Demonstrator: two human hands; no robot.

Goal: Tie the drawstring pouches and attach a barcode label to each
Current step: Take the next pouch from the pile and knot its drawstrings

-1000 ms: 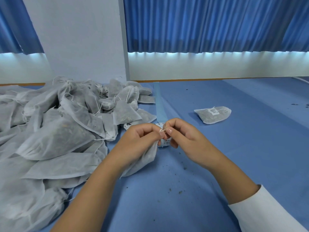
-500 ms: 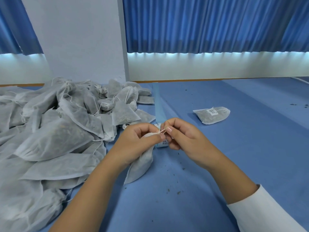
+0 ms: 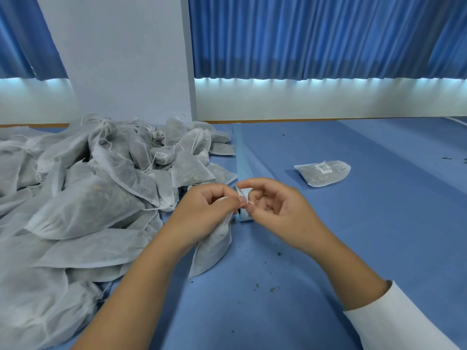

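A: What's nearest the camera?

B: Two forearms reaching in over the blue table (image 3: 353, 248), the right one in a white sleeve (image 3: 404, 322). Dark crumbs (image 3: 273, 289) are scattered on the cloth between them.

A: And the pouch being worked on?

B: The grey pouch (image 3: 214, 246) hangs under the left hand (image 3: 209, 213), its lower corner down on the table. That hand's fingers are curled round the gathered neck, gripping it.

A: The right hand?

B: The right hand (image 3: 283, 210) meets the left one fingertip to fingertip. Its thumb and forefinger pinch the white drawstring (image 3: 250, 203), a short piece of which shows between the two hands; the other fingers are loosely bent.

A: Where are the labels?

B: A label roll (image 3: 243, 215) stands just behind the fingertips, partly hidden by them. A pale blue strip (image 3: 242, 152) runs from it away across the table.

A: Anything finished?

B: One labelled pouch (image 3: 326, 178) lies alone to the right, well apart from the hands, with a barcode label (image 3: 324, 167) on top.

A: And the rest?

B: A big pile of pouches (image 3: 83, 198) fills the left side, strings trailing. Behind it a white pillar (image 3: 121, 59), with blue curtains (image 3: 316, 36) beyond
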